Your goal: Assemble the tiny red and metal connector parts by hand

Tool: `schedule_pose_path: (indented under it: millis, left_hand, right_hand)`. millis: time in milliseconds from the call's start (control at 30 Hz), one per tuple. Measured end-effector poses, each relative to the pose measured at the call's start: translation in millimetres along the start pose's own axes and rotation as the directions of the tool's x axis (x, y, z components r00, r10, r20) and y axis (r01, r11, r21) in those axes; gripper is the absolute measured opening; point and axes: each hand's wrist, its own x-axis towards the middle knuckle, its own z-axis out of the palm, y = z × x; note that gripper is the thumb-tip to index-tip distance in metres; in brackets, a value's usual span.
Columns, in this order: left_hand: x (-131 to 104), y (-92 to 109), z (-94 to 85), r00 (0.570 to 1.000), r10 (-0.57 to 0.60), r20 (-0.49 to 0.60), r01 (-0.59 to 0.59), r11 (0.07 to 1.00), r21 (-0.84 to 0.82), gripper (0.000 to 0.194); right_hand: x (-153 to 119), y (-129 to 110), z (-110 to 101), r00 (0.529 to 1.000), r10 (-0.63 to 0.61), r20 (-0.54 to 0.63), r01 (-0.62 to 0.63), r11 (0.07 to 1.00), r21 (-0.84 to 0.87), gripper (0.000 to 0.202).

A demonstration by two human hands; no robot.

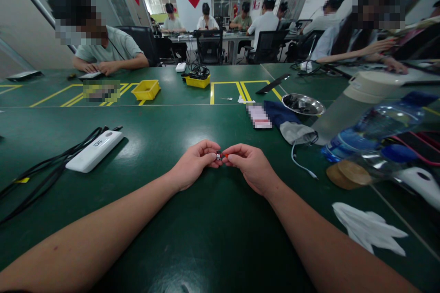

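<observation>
My left hand (197,164) pinches a small black and silver part (218,155) between thumb and fingers, over the middle of the green table (165,256). Close against it, my right hand (250,165) is closed on a tiny orange-red piece (226,156). The two fingertips nearly meet, and the small parts sit right beside each other. Whether they touch I cannot tell. Fingers cover most of both pieces, so their exact kind does not show.
To the left lies a white power bank (94,151) with black cables (51,178). Rightward are a phone (259,116), a metal bowl (303,104), bottles (374,123) and a white glove (367,226). Yellow bins (146,89) stand farther back. Co-workers sit around.
</observation>
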Motion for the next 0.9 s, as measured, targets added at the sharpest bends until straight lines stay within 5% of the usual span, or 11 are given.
schedule_pose_path:
  millis: [300,900]
  left_hand:
    - [-1.2,0.1,-0.3,0.999,0.026,-0.022,-0.024,0.993,0.113,0.021]
    - [-1.8,2.9,2.0,1.0,0.009,-0.009,-0.009,1.0,0.029,0.022]
  right_hand:
    - [0.1,-0.5,0.0,1.0,0.001,0.006,-0.001,1.0,-0.005,0.011]
    - [-1.0,0.7,-1.2,1.0,-0.005,0.016,0.005,1.0,-0.002,0.013]
